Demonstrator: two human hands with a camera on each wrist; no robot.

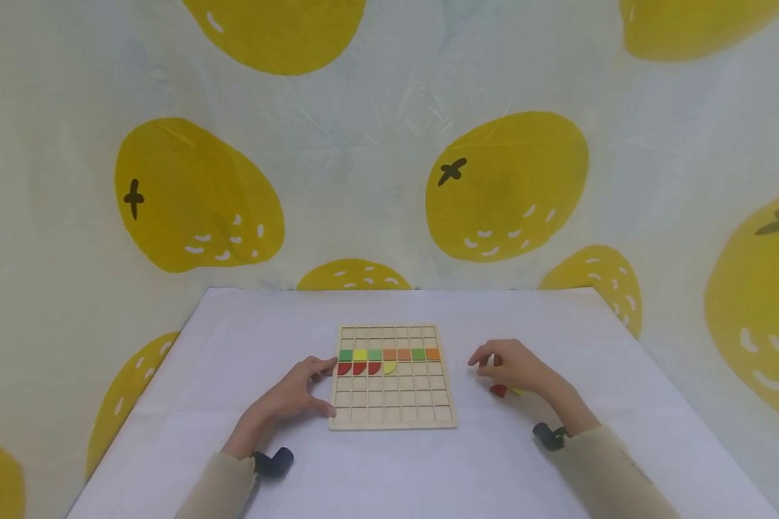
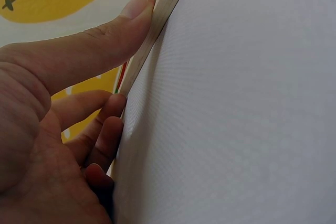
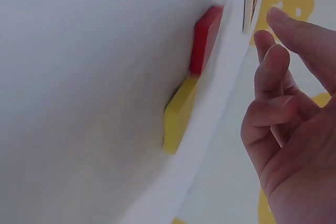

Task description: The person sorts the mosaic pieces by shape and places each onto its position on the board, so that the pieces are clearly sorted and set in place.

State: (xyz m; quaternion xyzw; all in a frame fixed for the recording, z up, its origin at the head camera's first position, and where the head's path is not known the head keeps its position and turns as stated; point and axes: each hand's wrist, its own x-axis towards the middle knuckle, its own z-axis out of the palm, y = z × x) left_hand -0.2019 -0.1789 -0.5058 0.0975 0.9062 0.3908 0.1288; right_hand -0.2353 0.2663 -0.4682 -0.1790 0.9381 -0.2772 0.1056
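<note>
My left hand (image 1: 291, 393) touches the left edge of a wooden grid board (image 1: 391, 415), thumb near the front corner and fingers farther back, spread apart. Across the board runs a row of coloured square tiles (image 1: 360, 355), in greens, yellow and orange. Just below that row lie three red quarter-round tiles (image 1: 359, 368) and one yellow quarter-round tile (image 1: 389, 367). Right of the board, my right hand (image 1: 518, 365) hovers with loosely bent fingers and nothing between them. Under it, a red tile (image 3: 206, 40) and a yellow tile (image 3: 179, 115) lie end to end on the table.
A white cloth covers the table (image 1: 389, 476). Behind it hangs a pale backdrop (image 1: 357, 180) printed with large yellow fruit. Dark wrist cameras, one by the left sleeve (image 1: 221, 486) and one by the right sleeve (image 1: 613, 468), sit low over the table.
</note>
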